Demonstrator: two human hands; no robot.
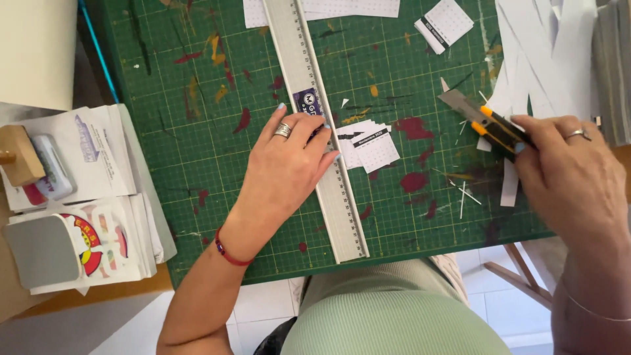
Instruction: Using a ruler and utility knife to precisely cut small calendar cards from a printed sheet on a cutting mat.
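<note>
Left hand [289, 164] presses ruler [315, 125]; right hand [572, 177] grips cutter [483, 118].

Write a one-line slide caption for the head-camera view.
Left hand presses a metal ruler over small printed cards on a green cutting mat; right hand holds a utility knife.

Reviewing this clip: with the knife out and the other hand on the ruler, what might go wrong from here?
1. The left hand presses on the metal ruler with fingertips at its cutting edge; a blade riding up over that edge might nick them.
2. The utility knife in the right hand has its blade exposed, so a careless reach is a hazard.
3. The small stack of printed cards lies loosely fanned beside the ruler and may shift, giving a crooked cut.
</note>
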